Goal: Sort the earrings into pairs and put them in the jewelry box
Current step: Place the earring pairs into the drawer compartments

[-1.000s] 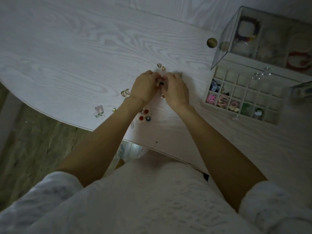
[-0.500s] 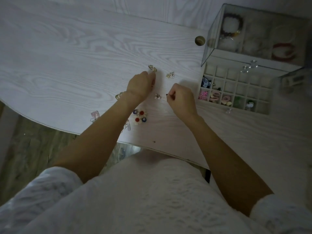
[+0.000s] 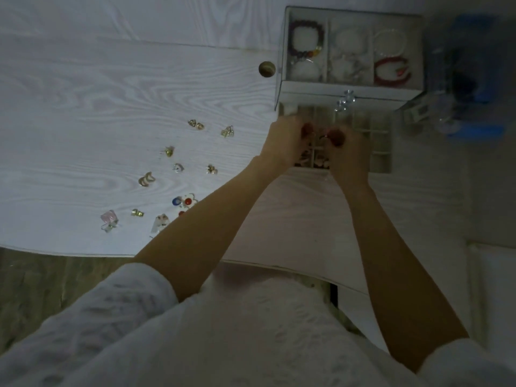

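Note:
The jewelry box (image 3: 282, 90) stands at the table's back right, and its gridded drawer (image 3: 382, 148) is pulled out toward me. My left hand (image 3: 284, 145) and my right hand (image 3: 347, 155) hover side by side over the drawer's left cells, fingers curled. A small dark earring (image 3: 324, 137) shows at my right fingertips. What my left fingers hold is hidden. Several loose earrings lie on the table to the left: a gold pair (image 3: 196, 124), a gold stud (image 3: 169, 151), curved gold ones (image 3: 146, 179), a colourful flower piece (image 3: 184, 201) and a pink one (image 3: 109, 218).
The box's clear top tray holds a purple bracelet (image 3: 307, 40) and a red bracelet (image 3: 391, 72). A round cable hole (image 3: 266, 69) sits left of the box. A blue object (image 3: 472, 68) stands at the far right. The table's front edge (image 3: 69, 252) runs below the earrings.
Both hands have moved right from the loose earrings on the table to above the box's drawer. The view has swung right and closer to the box.

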Action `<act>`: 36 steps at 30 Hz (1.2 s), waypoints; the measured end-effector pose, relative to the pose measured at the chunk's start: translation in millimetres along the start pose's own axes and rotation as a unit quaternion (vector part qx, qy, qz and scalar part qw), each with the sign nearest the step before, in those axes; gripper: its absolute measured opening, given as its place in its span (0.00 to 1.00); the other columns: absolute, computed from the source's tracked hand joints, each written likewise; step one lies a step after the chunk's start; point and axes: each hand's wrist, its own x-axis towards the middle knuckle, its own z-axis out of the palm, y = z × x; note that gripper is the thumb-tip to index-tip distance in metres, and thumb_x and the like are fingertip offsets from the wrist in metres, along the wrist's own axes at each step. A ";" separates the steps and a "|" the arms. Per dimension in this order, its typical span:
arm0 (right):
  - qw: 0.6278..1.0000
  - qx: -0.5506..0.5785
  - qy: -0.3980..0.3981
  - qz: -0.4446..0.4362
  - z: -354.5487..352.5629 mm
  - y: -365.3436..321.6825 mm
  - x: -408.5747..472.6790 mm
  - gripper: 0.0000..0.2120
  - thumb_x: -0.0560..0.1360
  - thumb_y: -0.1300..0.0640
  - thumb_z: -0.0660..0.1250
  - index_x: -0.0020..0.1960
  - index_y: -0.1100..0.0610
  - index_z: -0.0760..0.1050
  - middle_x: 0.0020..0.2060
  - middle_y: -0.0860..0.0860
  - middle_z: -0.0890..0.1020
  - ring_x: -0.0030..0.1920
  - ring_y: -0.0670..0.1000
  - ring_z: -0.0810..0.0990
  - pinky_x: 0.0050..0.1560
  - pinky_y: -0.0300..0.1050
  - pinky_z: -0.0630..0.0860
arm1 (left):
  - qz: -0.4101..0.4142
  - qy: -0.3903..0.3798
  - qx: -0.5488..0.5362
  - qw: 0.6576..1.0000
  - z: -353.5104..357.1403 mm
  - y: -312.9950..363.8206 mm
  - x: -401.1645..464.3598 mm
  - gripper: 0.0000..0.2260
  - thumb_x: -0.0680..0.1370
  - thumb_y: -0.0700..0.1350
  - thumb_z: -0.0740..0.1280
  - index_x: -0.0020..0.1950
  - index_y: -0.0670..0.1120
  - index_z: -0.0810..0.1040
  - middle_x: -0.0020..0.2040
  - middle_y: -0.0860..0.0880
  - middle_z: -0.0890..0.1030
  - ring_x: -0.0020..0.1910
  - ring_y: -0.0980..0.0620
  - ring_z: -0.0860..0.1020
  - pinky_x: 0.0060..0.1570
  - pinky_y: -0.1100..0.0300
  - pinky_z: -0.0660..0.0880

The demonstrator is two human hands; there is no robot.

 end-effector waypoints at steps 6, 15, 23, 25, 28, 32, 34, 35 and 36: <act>1.000 -0.006 -0.003 0.030 -1.0 17.3 10.6 0.08 0.69 0.68 0.67 0.47 0.62 0.80 0.43 0.58 0.84 0.41 0.51 0.79 0.38 0.34 0.68 | 0.010 -0.017 0.033 0.999 18.7 6.5 17.7 0.10 0.74 0.40 0.66 0.54 0.45 0.81 0.49 0.43 0.84 0.50 0.45 0.80 0.51 0.53 0.77; 1.000 0.019 -0.022 -0.009 -7.3 22.8 7.0 0.08 0.72 0.66 0.67 0.49 0.63 0.80 0.44 0.58 0.84 0.44 0.49 0.79 0.48 0.40 0.75 | 0.092 -0.027 0.101 0.990 5.7 -4.8 5.3 0.13 0.78 0.43 0.60 0.61 0.49 0.77 0.49 0.40 0.83 0.48 0.39 0.79 0.46 0.50 0.75; 0.989 -0.011 -0.043 -0.141 -0.8 -15.9 -45.0 0.06 0.76 0.61 0.63 0.49 0.57 0.79 0.40 0.48 0.80 0.38 0.46 0.75 0.38 0.33 0.69 | -0.002 0.131 -0.015 0.991 -54.6 -57.6 -91.0 0.10 0.78 0.43 0.61 0.54 0.49 0.80 0.45 0.54 0.84 0.39 0.58 0.80 0.41 0.61 0.78; 0.984 -0.007 -0.081 -0.158 16.0 -27.9 -57.7 0.07 0.76 0.62 0.63 0.52 0.57 0.78 0.42 0.50 0.81 0.38 0.46 0.75 0.37 0.35 0.70 | -0.057 0.139 0.001 0.989 -63.9 -80.0 -113.6 0.09 0.78 0.44 0.62 0.54 0.49 0.80 0.45 0.53 0.84 0.40 0.57 0.80 0.43 0.61 0.78; 0.970 -0.011 -0.159 -0.186 48.1 -43.3 -68.5 0.12 0.74 0.63 0.64 0.57 0.58 0.76 0.46 0.53 0.81 0.41 0.50 0.78 0.41 0.43 0.75 | -0.111 0.128 0.036 0.985 -72.8 -109.9 -133.9 0.10 0.76 0.41 0.66 0.56 0.46 0.80 0.48 0.48 0.84 0.45 0.49 0.80 0.46 0.55 0.77; 0.946 -0.063 -0.245 -0.202 91.3 -59.3 -65.5 0.16 0.74 0.61 0.67 0.62 0.59 0.73 0.55 0.56 0.77 0.53 0.55 0.77 0.49 0.45 0.73 | -0.134 0.088 0.087 0.983 -68.7 -132.9 -134.8 0.14 0.72 0.39 0.69 0.58 0.44 0.79 0.53 0.42 0.81 0.50 0.41 0.77 0.48 0.53 0.73; 0.938 -0.087 -0.258 -0.213 106.4 -64.3 -60.7 0.17 0.74 0.60 0.67 0.62 0.59 0.72 0.57 0.56 0.75 0.56 0.55 0.75 0.53 0.48 0.75 | -0.134 0.079 0.086 0.984 -63.5 -135.2 -127.1 0.14 0.72 0.40 0.70 0.57 0.43 0.79 0.53 0.41 0.80 0.50 0.40 0.76 0.48 0.53 0.72; 0.936 -0.096 -0.260 -0.216 112.7 -66.4 -58.9 0.18 0.74 0.60 0.67 0.63 0.59 0.72 0.58 0.56 0.75 0.57 0.55 0.74 0.55 0.49 0.75 | -0.136 0.076 0.082 0.984 -61.7 -135.3 -123.7 0.13 0.72 0.40 0.70 0.56 0.42 0.79 0.52 0.40 0.80 0.50 0.40 0.76 0.48 0.54 0.71; 0.935 -0.102 -0.261 -0.218 118.4 -68.4 -57.4 0.17 0.74 0.60 0.66 0.63 0.59 0.72 0.58 0.56 0.75 0.58 0.55 0.74 0.55 0.49 0.75 | -0.141 0.076 0.078 0.984 -60.0 -135.6 -121.0 0.12 0.72 0.41 0.70 0.55 0.42 0.80 0.51 0.40 0.80 0.49 0.40 0.77 0.47 0.54 0.71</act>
